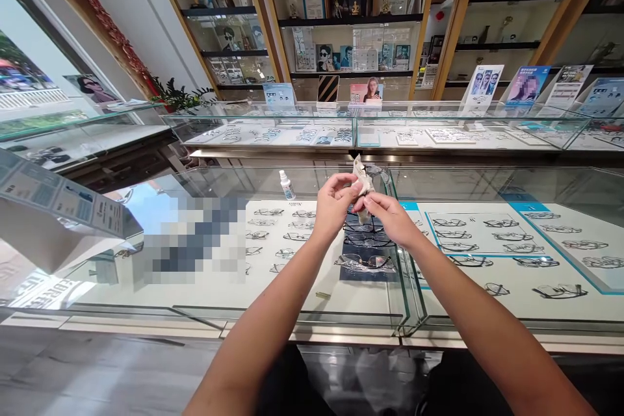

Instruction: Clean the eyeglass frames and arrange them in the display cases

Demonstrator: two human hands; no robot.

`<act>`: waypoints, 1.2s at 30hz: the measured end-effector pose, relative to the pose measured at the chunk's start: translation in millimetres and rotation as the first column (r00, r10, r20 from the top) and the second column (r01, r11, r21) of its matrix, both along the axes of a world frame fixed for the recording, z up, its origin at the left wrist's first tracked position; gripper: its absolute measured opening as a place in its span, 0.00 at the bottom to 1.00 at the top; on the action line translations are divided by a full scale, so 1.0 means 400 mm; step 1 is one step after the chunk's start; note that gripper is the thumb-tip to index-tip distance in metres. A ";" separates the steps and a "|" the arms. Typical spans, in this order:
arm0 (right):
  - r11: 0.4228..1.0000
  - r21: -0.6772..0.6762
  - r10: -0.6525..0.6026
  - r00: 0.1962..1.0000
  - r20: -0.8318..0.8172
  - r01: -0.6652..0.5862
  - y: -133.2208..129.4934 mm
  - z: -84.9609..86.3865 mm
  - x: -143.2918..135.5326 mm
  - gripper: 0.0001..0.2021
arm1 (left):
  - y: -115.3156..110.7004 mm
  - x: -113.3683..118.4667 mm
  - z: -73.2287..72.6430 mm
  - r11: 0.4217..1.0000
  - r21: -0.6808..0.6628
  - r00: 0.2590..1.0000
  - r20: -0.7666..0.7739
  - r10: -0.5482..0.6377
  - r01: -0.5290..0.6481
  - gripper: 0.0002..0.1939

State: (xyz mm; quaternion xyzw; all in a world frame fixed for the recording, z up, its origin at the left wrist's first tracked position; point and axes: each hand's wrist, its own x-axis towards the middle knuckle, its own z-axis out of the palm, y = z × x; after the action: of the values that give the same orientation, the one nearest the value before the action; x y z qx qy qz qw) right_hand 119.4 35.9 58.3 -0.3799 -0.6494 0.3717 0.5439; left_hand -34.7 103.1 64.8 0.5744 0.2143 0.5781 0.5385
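Note:
Above the glass counter, my left hand (pixel 336 203) is closed on a crumpled, pale beige cloth (pixel 361 177). My right hand (pixel 389 213) meets it from the other side, fingers pinched at the lower part of the same cloth. A little dark shows by the cloth's folds; whether the cloth is wrapped around something I cannot make out. Below my hands, eyeglasses (pixel 366 262) appear through the glass, over a dark panel with more dark frames partly hidden by my fingers. A small white spray bottle (pixel 286 186) stands upright on the counter, left of my left hand.
Rows of eyeglasses (pixel 507 236) lie inside the glass display case (pixel 312 312) under my arms. On the left is a bent sign stand (pixel 63 208). Another glass case (pixel 273 133) runs behind, topped with picture cards (pixel 482 88). Shelves (pixel 348 21) line the back wall.

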 end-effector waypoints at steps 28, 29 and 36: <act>0.998 0.064 -0.034 0.992 0.125 0.026 -0.007 0.012 0.009 0.26 | 0.014 -0.028 0.020 0.906 -0.214 0.928 0.006 -0.372 0.365 0.26; 0.997 0.064 -0.041 0.992 0.121 0.034 -0.007 0.013 0.009 0.26 | 0.016 -0.027 0.020 0.902 -0.223 0.927 0.025 -0.374 0.369 0.26; 1.000 0.014 -0.027 0.994 0.110 0.026 -0.006 0.013 0.014 0.25 | 0.011 -0.031 0.026 0.876 -0.194 0.897 0.102 -0.430 0.441 0.25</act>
State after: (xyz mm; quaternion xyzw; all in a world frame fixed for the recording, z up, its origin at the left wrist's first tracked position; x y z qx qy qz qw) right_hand 125.1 33.5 63.4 -0.4050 -0.6756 0.3388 0.5146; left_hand -47.0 107.6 75.4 0.5308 0.1249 0.4317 0.7186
